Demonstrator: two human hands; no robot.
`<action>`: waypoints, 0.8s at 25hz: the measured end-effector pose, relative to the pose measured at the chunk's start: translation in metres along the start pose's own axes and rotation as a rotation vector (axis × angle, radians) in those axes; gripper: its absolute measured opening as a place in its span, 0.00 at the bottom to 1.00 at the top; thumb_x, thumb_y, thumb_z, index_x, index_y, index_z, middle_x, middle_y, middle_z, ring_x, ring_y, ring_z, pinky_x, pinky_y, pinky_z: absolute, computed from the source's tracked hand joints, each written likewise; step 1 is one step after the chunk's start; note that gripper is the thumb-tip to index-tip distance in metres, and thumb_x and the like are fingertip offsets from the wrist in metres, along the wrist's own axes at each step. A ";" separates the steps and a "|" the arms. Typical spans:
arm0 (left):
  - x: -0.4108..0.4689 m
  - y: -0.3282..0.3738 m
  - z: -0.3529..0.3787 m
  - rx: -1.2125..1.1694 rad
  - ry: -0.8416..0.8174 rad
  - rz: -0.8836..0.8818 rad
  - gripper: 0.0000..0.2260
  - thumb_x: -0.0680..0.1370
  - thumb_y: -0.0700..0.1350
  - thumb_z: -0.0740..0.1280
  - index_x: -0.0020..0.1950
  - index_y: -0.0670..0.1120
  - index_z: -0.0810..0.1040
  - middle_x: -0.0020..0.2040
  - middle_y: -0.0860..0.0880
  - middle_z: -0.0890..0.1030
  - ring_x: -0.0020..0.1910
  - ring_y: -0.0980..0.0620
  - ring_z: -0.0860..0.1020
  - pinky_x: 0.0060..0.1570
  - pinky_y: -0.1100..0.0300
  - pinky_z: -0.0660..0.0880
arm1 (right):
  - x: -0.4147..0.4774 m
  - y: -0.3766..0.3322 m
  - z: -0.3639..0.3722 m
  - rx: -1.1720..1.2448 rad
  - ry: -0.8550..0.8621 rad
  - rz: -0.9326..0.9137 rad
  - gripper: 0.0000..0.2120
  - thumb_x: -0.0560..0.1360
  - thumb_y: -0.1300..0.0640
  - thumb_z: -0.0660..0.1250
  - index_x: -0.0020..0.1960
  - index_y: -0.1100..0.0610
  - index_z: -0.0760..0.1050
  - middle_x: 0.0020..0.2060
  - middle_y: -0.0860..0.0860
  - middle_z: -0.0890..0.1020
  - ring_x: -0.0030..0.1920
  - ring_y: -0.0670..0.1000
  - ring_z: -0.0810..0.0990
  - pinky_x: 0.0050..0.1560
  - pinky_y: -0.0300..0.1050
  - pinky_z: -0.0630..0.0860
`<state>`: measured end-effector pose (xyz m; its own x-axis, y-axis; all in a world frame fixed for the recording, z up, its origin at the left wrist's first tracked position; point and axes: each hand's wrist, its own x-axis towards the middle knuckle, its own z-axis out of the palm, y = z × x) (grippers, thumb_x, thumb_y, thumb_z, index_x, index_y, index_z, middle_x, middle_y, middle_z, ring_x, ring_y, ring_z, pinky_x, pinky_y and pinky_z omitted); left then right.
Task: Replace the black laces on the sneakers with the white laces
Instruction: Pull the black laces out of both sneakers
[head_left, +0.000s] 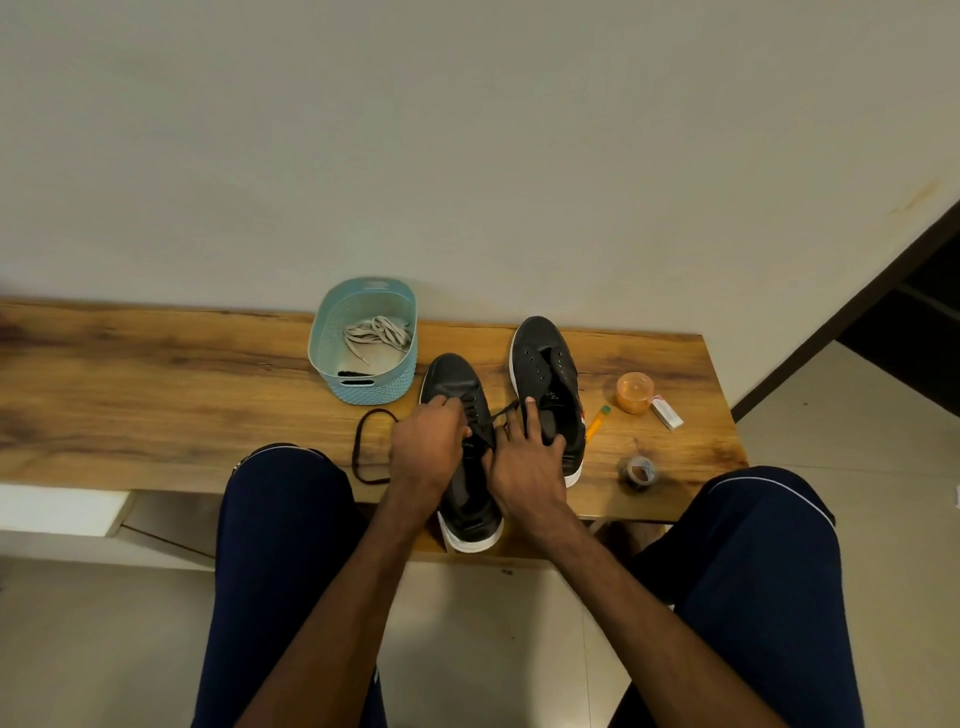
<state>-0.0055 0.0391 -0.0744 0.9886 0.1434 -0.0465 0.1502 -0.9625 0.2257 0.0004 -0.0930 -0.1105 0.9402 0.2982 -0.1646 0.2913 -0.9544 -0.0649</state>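
left hand (428, 441) clenched over the eyelet row of the near sneaker (470, 499), fingertips curled on its black lace (475, 413). right hand (524, 460) flat, fingers spread straight, bridging onto the unlaced sneaker (545, 364). a free lace end runs up-right past its thumb; pinched or not, can't tell. near sneaker's long axis points away from the person, toe far. white laces (376, 335) sit in the basket (363, 389), beyond the toe, nearer the left hand.
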 end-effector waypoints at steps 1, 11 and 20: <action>-0.001 0.001 -0.002 -0.008 0.032 -0.020 0.08 0.80 0.51 0.66 0.56 0.49 0.77 0.54 0.51 0.79 0.51 0.50 0.78 0.46 0.55 0.74 | 0.000 0.000 0.000 -0.002 0.002 0.001 0.27 0.83 0.45 0.47 0.76 0.58 0.63 0.78 0.55 0.60 0.80 0.57 0.43 0.69 0.67 0.62; 0.000 -0.069 -0.045 -0.124 0.431 -0.554 0.08 0.78 0.46 0.70 0.54 0.44 0.78 0.52 0.44 0.79 0.49 0.42 0.79 0.37 0.51 0.70 | -0.001 0.002 -0.001 0.003 -0.014 0.018 0.27 0.84 0.45 0.46 0.75 0.59 0.65 0.80 0.56 0.55 0.80 0.56 0.43 0.72 0.64 0.59; -0.006 -0.002 0.004 -0.020 0.010 0.090 0.11 0.79 0.52 0.67 0.59 0.50 0.76 0.58 0.51 0.76 0.56 0.50 0.75 0.52 0.53 0.75 | -0.002 0.001 -0.001 0.030 -0.011 0.011 0.27 0.84 0.46 0.46 0.77 0.58 0.63 0.80 0.55 0.56 0.81 0.53 0.45 0.73 0.62 0.57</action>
<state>-0.0120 0.0392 -0.0786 0.9982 0.0587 -0.0156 0.0608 -0.9669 0.2479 -0.0010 -0.0947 -0.1095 0.9412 0.2880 -0.1767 0.2754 -0.9569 -0.0927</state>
